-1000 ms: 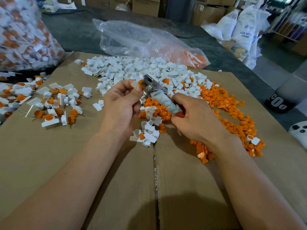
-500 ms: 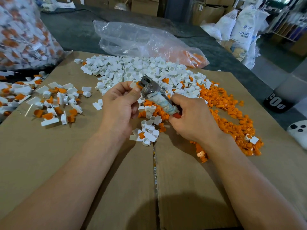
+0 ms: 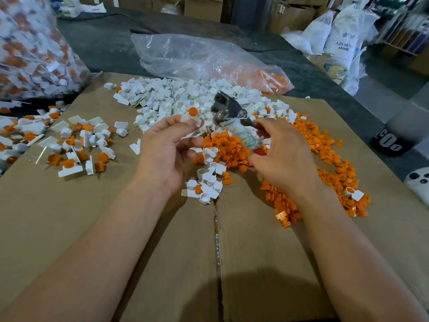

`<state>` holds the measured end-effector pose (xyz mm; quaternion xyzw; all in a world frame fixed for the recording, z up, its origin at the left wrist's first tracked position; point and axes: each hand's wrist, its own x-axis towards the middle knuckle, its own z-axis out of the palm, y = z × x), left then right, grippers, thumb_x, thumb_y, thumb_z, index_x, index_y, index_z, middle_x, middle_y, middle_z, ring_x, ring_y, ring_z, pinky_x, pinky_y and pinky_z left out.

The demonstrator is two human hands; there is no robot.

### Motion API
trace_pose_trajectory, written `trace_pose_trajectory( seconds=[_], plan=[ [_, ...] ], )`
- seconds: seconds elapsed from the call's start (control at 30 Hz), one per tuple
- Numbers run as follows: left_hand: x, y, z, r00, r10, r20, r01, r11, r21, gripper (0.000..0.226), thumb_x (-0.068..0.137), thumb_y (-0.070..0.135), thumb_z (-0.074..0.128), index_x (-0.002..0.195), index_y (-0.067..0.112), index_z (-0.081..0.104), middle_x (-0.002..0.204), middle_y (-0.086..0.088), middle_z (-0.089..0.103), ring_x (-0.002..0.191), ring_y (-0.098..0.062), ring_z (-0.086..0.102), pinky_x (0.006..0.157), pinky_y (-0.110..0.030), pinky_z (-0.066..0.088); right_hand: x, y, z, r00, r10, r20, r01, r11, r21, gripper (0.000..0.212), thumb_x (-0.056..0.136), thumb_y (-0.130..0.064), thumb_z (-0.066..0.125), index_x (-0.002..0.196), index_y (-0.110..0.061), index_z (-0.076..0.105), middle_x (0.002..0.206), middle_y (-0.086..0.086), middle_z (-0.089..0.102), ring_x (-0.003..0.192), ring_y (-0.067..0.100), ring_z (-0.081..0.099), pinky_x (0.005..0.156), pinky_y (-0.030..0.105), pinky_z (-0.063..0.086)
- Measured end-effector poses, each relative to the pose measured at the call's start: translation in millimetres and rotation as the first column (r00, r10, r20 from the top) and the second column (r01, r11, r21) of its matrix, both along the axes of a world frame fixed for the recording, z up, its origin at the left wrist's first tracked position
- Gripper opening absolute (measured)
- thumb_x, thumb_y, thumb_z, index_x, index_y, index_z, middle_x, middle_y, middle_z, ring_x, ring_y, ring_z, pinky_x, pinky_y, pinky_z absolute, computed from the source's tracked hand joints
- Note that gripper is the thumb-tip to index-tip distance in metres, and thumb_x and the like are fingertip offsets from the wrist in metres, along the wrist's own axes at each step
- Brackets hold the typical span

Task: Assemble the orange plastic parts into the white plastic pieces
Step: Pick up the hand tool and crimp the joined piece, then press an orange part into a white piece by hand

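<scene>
At a cardboard-covered worktable (image 3: pixel 69 228), a person assembles plastic fittings by hand. The left hand (image 3: pixel 167 149) is raised over the heaps, thumb and fingertips pinching a white plastic piece (image 3: pixel 196 120) with a round orange plastic part (image 3: pixel 192 112) sitting in its top. The right hand (image 3: pixel 285 156) has its fingers curled around the tape-wrapped handle of a dark metal tool (image 3: pixel 228 108). The tool's head points up and away from the person, just beside the held piece; whether the two touch cannot be told.

Loose stock lies directly beneath and beyond the hands. A broad heap of white pieces (image 3: pixel 176 96) spreads across the far side of the cardboard. A band of orange parts (image 3: pixel 232 149) runs from under the hands toward the right edge. A small cluster of white pieces (image 3: pixel 209 182) sits between the wrists, next to the seam in the cardboard. To the left, well apart from the hands, is a scatter of white pieces carrying orange parts (image 3: pixel 69 145).

A clear plastic bag (image 3: pixel 204 59) with some orange parts in its right corner lies behind the white heap on the dark table cover (image 3: pixel 104 43). A larger clear bag (image 3: pixel 30 54), packed with white and orange pieces, stands at the far left. White sacks (image 3: pixel 343 38) lean at the far right.
</scene>
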<state>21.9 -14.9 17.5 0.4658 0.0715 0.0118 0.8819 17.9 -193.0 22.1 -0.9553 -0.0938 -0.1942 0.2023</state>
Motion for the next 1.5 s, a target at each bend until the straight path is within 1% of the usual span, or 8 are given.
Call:
trace_pose_trajectory(
  seconds=[0.63,0.7,0.8,0.9,1.0,1.1,1.3,1.5],
  plan=[
    [17,55,-4,0.888,0.394,-0.237,-0.46,0.775,-0.434,0.029,0.097,0.028,0.035,0.072,0.019,0.048,0.051,0.005,0.059,0.037,-0.006,0.045,0.04,-0.014,0.03,18,-46,-5,0.925,-0.324,-0.197,0.288,0.939,-0.188,0.077,0.068,-0.055,0.07,0.129,-0.014,0.048,0.13,0.007,0.053,0.118,0.026,0.048,0.088,0.038,0.041],
    [18,51,-2,0.901,0.371,-0.226,-0.429,0.837,-0.338,0.029,0.096,0.028,0.037,0.071,0.018,0.049,0.048,0.006,0.058,0.036,-0.005,0.044,0.039,-0.014,0.029,19,-48,-5,0.923,-0.326,-0.203,0.289,0.938,-0.189,0.078,0.067,-0.056,0.07,0.129,-0.013,0.049,0.129,0.007,0.054,0.117,0.026,0.049,0.087,0.037,0.041],
    [17,39,0,0.935,0.336,-0.115,-0.321,0.937,0.136,0.017,0.088,0.016,0.054,0.071,0.019,0.056,0.047,0.009,0.059,0.035,-0.003,0.044,0.036,-0.013,0.031,20,-50,-6,0.919,-0.333,-0.213,0.29,0.934,-0.208,0.08,0.066,-0.058,0.069,0.129,-0.013,0.048,0.129,0.007,0.054,0.116,0.026,0.049,0.086,0.037,0.041],
    [10,25,-6,0.98,0.176,0.095,-0.195,0.745,0.638,0.021,0.08,0.009,0.067,0.067,0.025,0.061,0.061,0.009,0.063,0.046,-0.003,0.053,0.043,-0.014,0.041,22,-51,-8,0.91,-0.338,-0.24,0.286,0.931,-0.227,0.083,0.065,-0.06,0.068,0.13,-0.013,0.048,0.129,0.008,0.053,0.117,0.027,0.048,0.088,0.038,0.04],
    [4,14,-12,0.986,0.011,0.169,-0.155,0.455,0.877,0.015,0.079,0.011,0.069,0.071,0.022,0.061,0.069,0.011,0.059,0.06,-0.007,0.06,0.054,-0.02,0.047,24,-52,-9,0.908,-0.332,-0.256,0.277,0.933,-0.227,0.086,0.065,-0.061,0.067,0.131,-0.012,0.046,0.131,0.009,0.051,0.12,0.028,0.046,0.091,0.039,0.039],
    [6,8,-21,0.98,-0.082,0.18,-0.151,0.273,0.95,0.009,0.08,0.014,0.068,0.084,0.02,0.064,0.081,0.006,0.059,0.08,-0.014,0.057,0.07,-0.024,0.041,25,-53,-11,0.899,-0.327,-0.291,0.275,0.939,-0.206,0.088,0.064,-0.062,0.067,0.133,-0.013,0.044,0.133,0.01,0.049,0.121,0.028,0.044,0.093,0.039,0.038],
    [10,0,-29,0.945,-0.277,0.172,-0.142,0.125,0.982,0.033,0.093,0.02,0.051,0.126,0.024,0.056,0.121,-0.002,0.052,0.11,-0.016,0.047,0.076,-0.015,0.025,27,-55,-11,0.881,-0.319,-0.348,0.272,0.946,-0.178,0.086,0.064,-0.065,0.064,0.131,-0.015,0.045,0.132,0.011,0.045,0.121,0.028,0.041,0.094,0.041,0.036],
    [10,1,-31,0.93,-0.348,0.115,-0.14,-0.047,0.989,0.032,0.097,0.019,0.041,0.124,0.026,0.056,0.131,0.001,0.051,0.119,-0.02,0.044,0.084,-0.025,0.032,25,-51,-10,0.886,-0.314,-0.34,0.267,0.947,-0.178,0.081,0.071,-0.066,0.056,0.134,-0.016,0.042,0.136,0.011,0.042,0.125,0.028,0.039,0.097,0.042,0.035]
  ],
)
